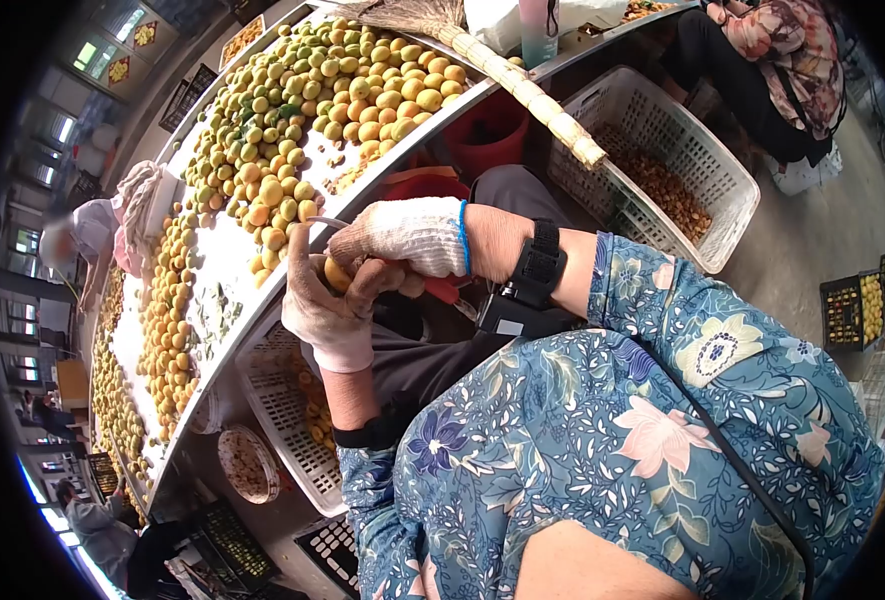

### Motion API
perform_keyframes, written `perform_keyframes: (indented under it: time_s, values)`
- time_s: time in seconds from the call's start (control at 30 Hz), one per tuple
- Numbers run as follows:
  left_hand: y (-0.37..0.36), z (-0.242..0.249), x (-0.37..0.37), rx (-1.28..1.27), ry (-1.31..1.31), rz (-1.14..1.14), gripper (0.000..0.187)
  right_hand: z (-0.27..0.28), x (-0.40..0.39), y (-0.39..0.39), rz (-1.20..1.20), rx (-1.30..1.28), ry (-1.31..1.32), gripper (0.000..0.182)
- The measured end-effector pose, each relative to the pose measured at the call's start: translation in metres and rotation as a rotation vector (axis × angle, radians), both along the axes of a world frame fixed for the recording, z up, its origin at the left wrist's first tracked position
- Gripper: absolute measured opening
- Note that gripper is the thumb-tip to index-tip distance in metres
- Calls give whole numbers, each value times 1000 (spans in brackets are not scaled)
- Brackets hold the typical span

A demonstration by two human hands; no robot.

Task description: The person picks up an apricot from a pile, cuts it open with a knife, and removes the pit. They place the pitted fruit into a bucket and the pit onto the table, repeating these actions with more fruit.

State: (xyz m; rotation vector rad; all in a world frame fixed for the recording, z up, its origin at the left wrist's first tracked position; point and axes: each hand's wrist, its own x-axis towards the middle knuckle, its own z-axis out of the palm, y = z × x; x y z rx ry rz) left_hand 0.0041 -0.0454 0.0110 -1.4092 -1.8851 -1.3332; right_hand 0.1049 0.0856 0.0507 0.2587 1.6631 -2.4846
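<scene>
At the table's edge my left hand [334, 310], in a stained glove, holds a yellow-orange fruit [337, 275] between its fingers, with the index finger pointing up. Against it is my right hand [397, 238], in a white knitted glove with a blue cuff, closed around a tool with a thin curved metal tip [329, 221]. A red handle [442, 290] shows just below the right hand. Many green, yellow and orange fruits [392, 95] lie in piles on the white table [337, 180] beyond my hands.
A straw broom [522, 85] lies across the table edge. Below stand a white crate [732, 190] with fruit pieces, a red bucket [487, 135], another crate [282, 440] and a round basket [247, 465]. Other people sit at upper right [782, 60], lower left [107, 530] and across the table [97, 235].
</scene>
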Motion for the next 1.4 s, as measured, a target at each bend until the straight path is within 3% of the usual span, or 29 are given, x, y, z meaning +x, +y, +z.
perform_keyframes:
  time_s: [0.07, 0.1, 0.17, 0.3, 0.43, 0.5, 0.53, 0.57, 0.63, 0.7, 0.77, 0.8, 0.83, 1.0, 1.07, 1.1, 1.17, 1.23, 1.3, 1.4]
  values:
    - [-1, 2, -4, -81, 249, 25, 58, 0, 3, 2, 12, 75, 32, 20]
    - [0, 4, -3, -81, 249, 23, 58, 0, 4, 3, 26, 151, 62, 15]
    - [2, 7, 2, -107, 287, 69, 40, -9, 3, 2, 25, 189, 118, 14]
    - [7, 12, 12, -58, 194, 49, 29, -9, 3, 1, 7, 381, 355, 10]
    - [15, 1, 5, 9, 7, 74, 30, 4, 3, -11, -139, 322, 213, 12]
    - [23, -2, -5, 417, -503, -147, 35, 14, 0, -16, -253, 101, 76, 16]
    - [16, 2, -10, 226, -421, -34, 44, 15, -5, -19, -299, 85, 84, 20]
    - [16, 6, -11, 232, -415, -26, 44, 16, -7, -20, -290, 88, 90, 20]
    - [20, 12, -11, 557, -1341, -391, 51, 17, -10, -21, -307, 4, 70, 19]
    - [20, 12, -15, 623, -1472, -393, 55, 10, -16, -21, -288, -95, 147, 18]
    - [16, 13, -19, 656, -1553, -231, 54, 12, -19, -18, -282, -251, 98, 18]
    - [0, 16, -25, 566, -1513, -389, 54, 14, -18, -14, -282, -241, 98, 16]
    - [-8, 19, -32, 567, -1477, -305, 53, 20, -28, -9, -369, -316, -31, 12]
    - [-82, 4, -96, 674, -1276, 149, 41, 15, -73, 41, -576, -475, 17, 12]
    - [-113, -14, -117, 527, -1158, 515, 39, -3, -99, 61, -623, -583, 72, 11]
    - [-141, -51, -145, 345, -1007, 670, 35, -8, -95, 67, -648, -639, 79, 10]
    - [-152, -77, -136, 405, -1037, 674, 36, -26, -104, 69, -687, -641, 88, 8]
    - [-165, -85, -135, 101, -990, 822, 40, -31, -96, 54, -743, -637, 1, 8]
    - [-161, -82, -134, 156, -1027, 774, 39, -56, -97, 51, -785, -749, -24, 10]
    - [-127, -4, -101, 50, -961, 306, 41, -65, -84, 58, -698, -761, 4, 12]
